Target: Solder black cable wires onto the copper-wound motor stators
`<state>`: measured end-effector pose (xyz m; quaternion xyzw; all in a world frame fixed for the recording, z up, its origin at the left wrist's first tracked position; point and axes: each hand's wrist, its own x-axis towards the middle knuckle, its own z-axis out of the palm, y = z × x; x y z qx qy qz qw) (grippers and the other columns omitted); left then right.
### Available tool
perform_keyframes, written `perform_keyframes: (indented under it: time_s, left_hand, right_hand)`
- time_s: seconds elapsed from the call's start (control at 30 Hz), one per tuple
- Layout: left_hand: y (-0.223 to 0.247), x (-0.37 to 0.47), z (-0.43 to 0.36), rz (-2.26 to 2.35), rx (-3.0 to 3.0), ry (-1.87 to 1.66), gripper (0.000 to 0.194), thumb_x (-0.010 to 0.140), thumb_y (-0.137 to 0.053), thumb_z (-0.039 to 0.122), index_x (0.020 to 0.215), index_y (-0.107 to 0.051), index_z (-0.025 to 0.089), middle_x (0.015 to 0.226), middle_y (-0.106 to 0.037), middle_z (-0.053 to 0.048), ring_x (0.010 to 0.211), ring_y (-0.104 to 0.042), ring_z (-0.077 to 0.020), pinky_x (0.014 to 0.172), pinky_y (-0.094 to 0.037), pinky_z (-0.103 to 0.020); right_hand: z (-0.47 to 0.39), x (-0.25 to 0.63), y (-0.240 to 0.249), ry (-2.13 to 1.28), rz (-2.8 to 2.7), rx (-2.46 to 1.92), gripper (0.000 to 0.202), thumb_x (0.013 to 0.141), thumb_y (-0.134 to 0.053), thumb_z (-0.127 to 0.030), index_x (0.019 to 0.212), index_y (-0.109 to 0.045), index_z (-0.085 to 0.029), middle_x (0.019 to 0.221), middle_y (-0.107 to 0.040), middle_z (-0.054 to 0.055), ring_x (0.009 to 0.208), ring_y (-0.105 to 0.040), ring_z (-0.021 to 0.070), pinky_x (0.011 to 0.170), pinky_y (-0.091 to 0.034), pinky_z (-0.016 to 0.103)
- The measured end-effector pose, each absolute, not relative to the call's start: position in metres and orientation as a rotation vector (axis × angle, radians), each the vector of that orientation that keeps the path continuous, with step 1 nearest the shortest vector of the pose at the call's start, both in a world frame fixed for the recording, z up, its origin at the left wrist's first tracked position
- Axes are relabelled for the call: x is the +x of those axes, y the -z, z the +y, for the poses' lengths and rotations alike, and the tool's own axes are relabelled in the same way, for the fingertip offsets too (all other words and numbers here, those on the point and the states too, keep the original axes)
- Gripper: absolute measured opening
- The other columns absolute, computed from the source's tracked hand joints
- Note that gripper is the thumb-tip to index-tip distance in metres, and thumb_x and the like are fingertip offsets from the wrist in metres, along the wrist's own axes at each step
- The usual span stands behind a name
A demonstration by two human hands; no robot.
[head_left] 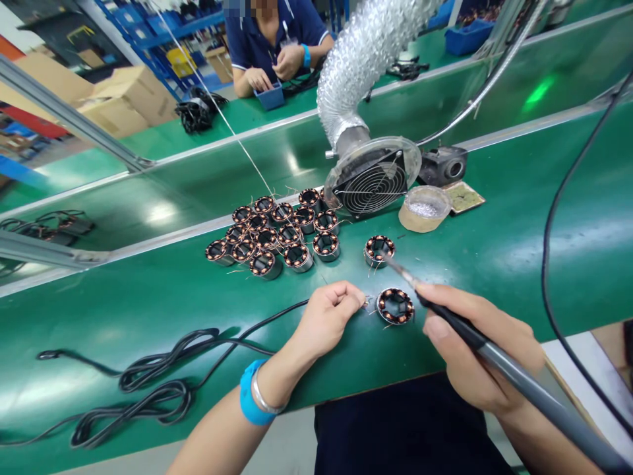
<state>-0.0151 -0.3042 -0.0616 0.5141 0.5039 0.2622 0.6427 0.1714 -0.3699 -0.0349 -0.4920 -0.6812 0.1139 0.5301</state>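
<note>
In my right hand [475,343] is a soldering iron [465,326], its tip pointing up and left across the near edge of a motor stator [380,251]. A second copper-wound stator [395,306] lies closer to me, between my two hands. My left hand [331,310] is closed in a pinch just left of that stator, on the end of a black cable [267,320]; thin bare wire ends show at the fingertips. Whether those wires touch the stator I cannot tell. The cable's coils [168,359] lie on the green bench to the left.
Several stators [266,239] stand grouped at the back. Beside them are a fume extractor fan [370,188] with a foil duct [346,72], a round tub [424,210], a sponge tray [463,196] and an iron holder [444,165]. A co-worker [277,46] sits across the bench.
</note>
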Motion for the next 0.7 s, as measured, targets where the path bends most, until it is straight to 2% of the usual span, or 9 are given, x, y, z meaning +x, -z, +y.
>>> perform_keyframes:
  time_s: [0.1, 0.23, 0.43, 0.5, 0.7]
  left_hand:
    - [0.061, -0.018, -0.304, 1.058, 1.197, -0.567, 0.032, 0.08, -0.061, 0.047, 0.069, -0.055, 0.017, 0.051, -0.034, 0.008, 0.047, -0.024, -0.0072, 0.049, -0.022, -0.023]
    - [0.061, -0.025, -0.305, 0.935, 1.274, -0.541, 0.036, 0.088, -0.056, 0.05, 0.072, -0.05, 0.018, 0.057, -0.036, 0.007, 0.051, -0.027, -0.0084, 0.05, -0.024, -0.023]
    - [0.052, -0.031, -0.306, 0.967, 1.583, -0.515, 0.025, 0.094, -0.054, 0.038, 0.082, -0.057, 0.016, 0.075, -0.05, 0.001, 0.071, -0.043, -0.0125, 0.067, -0.036, -0.024]
    - [0.05, -0.03, -0.306, 0.987, 1.573, -0.518, 0.026, 0.093, -0.054, 0.037, 0.078, -0.055, 0.016, 0.073, -0.049, 0.002, 0.07, -0.042, -0.0121, 0.066, -0.035, -0.024]
    - [0.057, -0.021, -0.306, 1.038, 1.13, -0.554, 0.03, 0.083, -0.061, 0.041, 0.068, -0.05, 0.018, 0.055, -0.036, 0.008, 0.05, -0.027, -0.0071, 0.05, -0.024, -0.021]
  right_hand:
    - [-0.357, 0.167, 0.044, -0.303, -1.69, -1.183, 0.036, 0.088, -0.06, -0.007, 0.119, -0.065, -0.023, 0.097, -0.076, 0.003, 0.069, -0.072, 0.0137, 0.068, -0.06, 0.024]
    - [-0.338, 0.157, 0.05, -0.495, -1.812, -1.06, 0.026, 0.084, -0.061, -0.005, 0.105, -0.067, -0.02, 0.096, -0.076, 0.001, 0.081, -0.073, 0.0125, 0.079, -0.059, 0.02]
    - [-0.335, 0.156, 0.053, -0.478, -1.753, -0.977, 0.024, 0.085, -0.06, -0.003, 0.101, -0.066, -0.02, 0.092, -0.075, 0.0, 0.077, -0.071, 0.0095, 0.076, -0.059, 0.019]
    - [-0.338, 0.158, 0.055, -0.472, -1.764, -0.97, 0.025, 0.084, -0.06, -0.003, 0.102, -0.065, -0.02, 0.09, -0.074, 0.0, 0.075, -0.07, 0.009, 0.074, -0.058, 0.019]
    - [-0.34, 0.159, 0.064, -0.424, -1.779, -0.994, 0.028, 0.085, -0.057, -0.004, 0.107, -0.063, -0.021, 0.094, -0.073, 0.001, 0.077, -0.07, 0.0109, 0.075, -0.058, 0.022]
